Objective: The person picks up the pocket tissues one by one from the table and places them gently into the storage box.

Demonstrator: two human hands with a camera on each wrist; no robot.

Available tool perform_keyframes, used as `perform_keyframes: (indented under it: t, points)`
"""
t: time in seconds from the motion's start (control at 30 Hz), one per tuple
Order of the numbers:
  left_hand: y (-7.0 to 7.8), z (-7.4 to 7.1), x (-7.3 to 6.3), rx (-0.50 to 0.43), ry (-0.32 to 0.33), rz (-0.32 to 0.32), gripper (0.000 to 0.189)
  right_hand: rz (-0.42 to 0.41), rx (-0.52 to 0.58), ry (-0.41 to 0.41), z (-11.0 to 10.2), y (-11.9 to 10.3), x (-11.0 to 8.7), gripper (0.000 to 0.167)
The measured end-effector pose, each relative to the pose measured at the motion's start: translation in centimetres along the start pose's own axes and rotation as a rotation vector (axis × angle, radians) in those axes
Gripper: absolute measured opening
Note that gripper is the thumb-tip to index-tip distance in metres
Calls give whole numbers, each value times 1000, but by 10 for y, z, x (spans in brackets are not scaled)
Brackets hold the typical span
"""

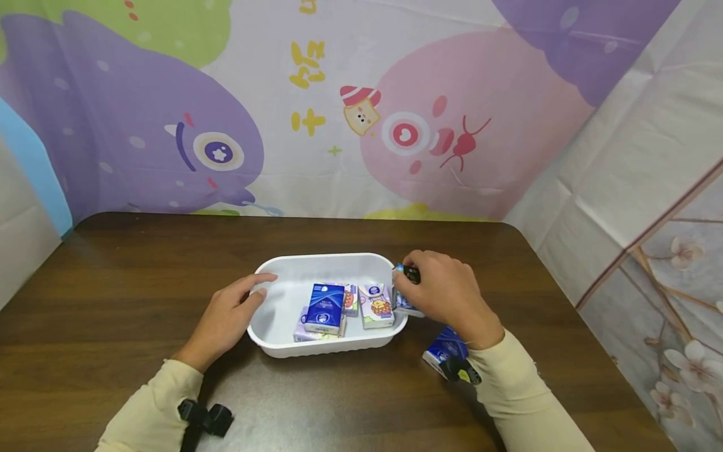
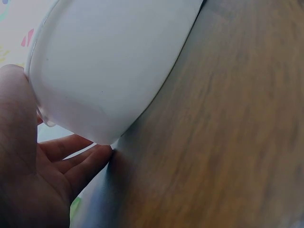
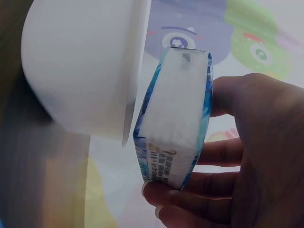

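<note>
A white plastic basin stands on the table with several small tissue packs inside. A blue tissue pack lies on top of a pale patterned one, and a cartoon-print pack sits at the right. My left hand holds the basin's left end, thumb over the rim and fingertips against the outer wall. My right hand pinches a blue-and-white tissue pack between thumb and fingers, just beside the basin's right rim. In the head view, the hand partly hides that pack.
Another blue tissue pack lies on the brown wooden table under my right wrist, partly covered by the wrist camera. A cartoon-printed cloth hangs behind the table's far edge, with a flowered panel on the right.
</note>
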State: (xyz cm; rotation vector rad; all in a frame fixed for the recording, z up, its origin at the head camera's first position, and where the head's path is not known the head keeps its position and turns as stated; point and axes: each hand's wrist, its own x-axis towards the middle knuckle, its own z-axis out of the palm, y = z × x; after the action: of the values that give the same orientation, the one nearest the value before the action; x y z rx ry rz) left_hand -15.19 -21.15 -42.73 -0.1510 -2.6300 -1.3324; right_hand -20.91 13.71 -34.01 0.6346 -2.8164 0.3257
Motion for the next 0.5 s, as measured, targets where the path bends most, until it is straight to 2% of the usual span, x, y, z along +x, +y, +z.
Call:
perform_keyframes:
  t: [0.5]
  points:
    - [0, 0, 0, -4, 5, 9, 31, -95, 1, 23, 7, -25, 6, 31]
